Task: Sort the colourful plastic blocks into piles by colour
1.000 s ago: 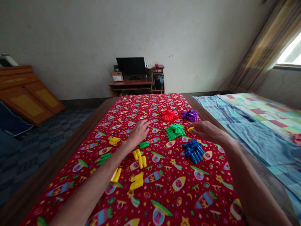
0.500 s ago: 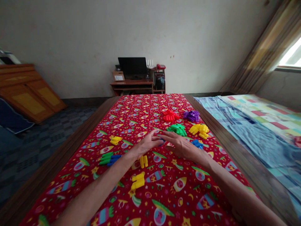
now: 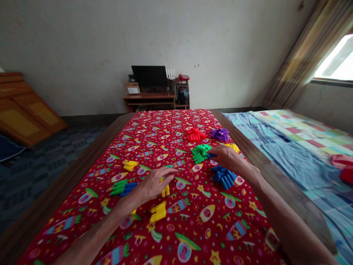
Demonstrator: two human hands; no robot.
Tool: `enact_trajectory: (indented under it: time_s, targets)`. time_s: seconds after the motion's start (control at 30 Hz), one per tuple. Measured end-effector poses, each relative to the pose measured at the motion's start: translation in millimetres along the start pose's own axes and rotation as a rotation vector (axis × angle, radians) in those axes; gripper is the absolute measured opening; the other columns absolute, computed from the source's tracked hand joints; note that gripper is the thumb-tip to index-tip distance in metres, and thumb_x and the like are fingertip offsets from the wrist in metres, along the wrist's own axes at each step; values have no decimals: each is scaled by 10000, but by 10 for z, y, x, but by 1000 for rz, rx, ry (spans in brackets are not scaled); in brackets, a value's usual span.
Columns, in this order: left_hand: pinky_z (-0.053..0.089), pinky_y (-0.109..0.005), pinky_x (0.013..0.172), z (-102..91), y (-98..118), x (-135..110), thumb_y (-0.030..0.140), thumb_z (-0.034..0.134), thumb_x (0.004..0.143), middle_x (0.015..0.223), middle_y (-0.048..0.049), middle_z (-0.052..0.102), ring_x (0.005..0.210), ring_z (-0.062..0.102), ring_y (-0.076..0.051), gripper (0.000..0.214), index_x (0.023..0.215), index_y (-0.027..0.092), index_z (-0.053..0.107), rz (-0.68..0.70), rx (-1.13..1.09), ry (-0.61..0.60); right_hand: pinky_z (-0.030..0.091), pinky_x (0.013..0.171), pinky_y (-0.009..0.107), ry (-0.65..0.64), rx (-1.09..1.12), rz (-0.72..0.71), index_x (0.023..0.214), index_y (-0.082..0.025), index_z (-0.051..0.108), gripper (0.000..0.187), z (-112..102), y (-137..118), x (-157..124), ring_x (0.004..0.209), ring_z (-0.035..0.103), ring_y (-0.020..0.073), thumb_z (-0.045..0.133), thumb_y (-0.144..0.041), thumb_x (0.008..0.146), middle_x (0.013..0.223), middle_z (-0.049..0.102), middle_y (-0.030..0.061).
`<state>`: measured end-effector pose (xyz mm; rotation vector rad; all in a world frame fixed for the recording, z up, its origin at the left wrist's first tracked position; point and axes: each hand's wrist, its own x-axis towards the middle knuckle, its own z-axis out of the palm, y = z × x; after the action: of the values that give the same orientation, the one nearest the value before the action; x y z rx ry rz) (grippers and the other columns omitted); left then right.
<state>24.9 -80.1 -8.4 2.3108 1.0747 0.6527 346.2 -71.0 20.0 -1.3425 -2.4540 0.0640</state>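
Note:
My right hand [image 3: 226,155] has its fingers closed on a blue plastic toy piece [image 3: 211,156], beside the green pile [image 3: 200,153] and above the blue pile [image 3: 224,176]. My left hand [image 3: 154,183] hovers with fingers stretched out and nothing visible in it, partly covering a yellow piece [image 3: 166,190]. Another yellow piece [image 3: 158,212] lies nearer me. Left of that hand are green pieces [image 3: 119,187] touching blue ones [image 3: 128,189], with a yellow piece [image 3: 129,165] beyond them. A yellow pile [image 3: 232,147] is partly hidden behind my right hand.
Red [image 3: 195,134] and purple [image 3: 220,134] piles lie farther up the red patterned cloth [image 3: 193,235], which covers a wooden table [image 3: 300,209]. A bed [image 3: 292,158] stands at the right. Against the wall is a desk [image 3: 149,96] with a monitor [image 3: 149,78].
My hands have moved apart: the left back toward me over the yellow pieces, the right rightward with a blue piece. The view has turned slightly right, and the blue pile is more exposed.

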Motion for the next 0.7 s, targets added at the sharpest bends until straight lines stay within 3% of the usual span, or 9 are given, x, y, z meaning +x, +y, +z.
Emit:
enact_trajectory:
  time_s: [0.1, 0.3, 0.4, 0.5, 0.7]
  targets:
    - [544, -328, 904, -95, -82, -177, 353, 450, 902, 1059, -68, 741, 983, 694, -212, 323, 1035, 228, 715, 38, 91, 45, 459, 840, 326, 16, 30, -115, 1055, -170, 699, 198, 0, -38, -90, 939, 619, 207, 572, -234, 918, 1017, 708, 102]
    - [518, -344, 970, -252, -406, -668, 425, 451, 928, 1139, -68, 711, 1080, 654, -230, 346, 1100, 241, 687, 66, 273, 171, 495, 836, 388, 173, -140, -43, 1051, -170, 693, 272, 72, 29, -526, 953, 586, 241, 454, -275, 974, 1041, 689, 130]
    - [498, -348, 1002, -221, -582, -922, 450, 470, 933, 1235, -62, 663, 1160, 608, -235, 373, 1201, 255, 641, 105, 365, 180, 523, 814, 392, 204, -210, -107, 1034, -173, 679, 346, 151, -5, -709, 946, 577, 236, 372, -330, 998, 1048, 684, 118]
    - [475, -343, 1032, -134, -647, -1110, 425, 466, 949, 1334, -43, 598, 1244, 542, -224, 388, 1292, 281, 576, 175, 409, 130, 548, 803, 379, 235, -225, -178, 970, -184, 671, 370, 227, -58, -784, 956, 580, 222, 364, -388, 993, 1013, 688, 87]
    - [325, -450, 1145, -62, -550, -1212, 442, 491, 951, 1548, -27, 354, 1399, 353, -260, 555, 1475, 339, 341, 173, 529, -79, 566, 769, 363, 383, -231, -234, 998, -173, 666, 220, 247, -55, -805, 927, 601, 211, 451, -214, 973, 992, 702, 95]
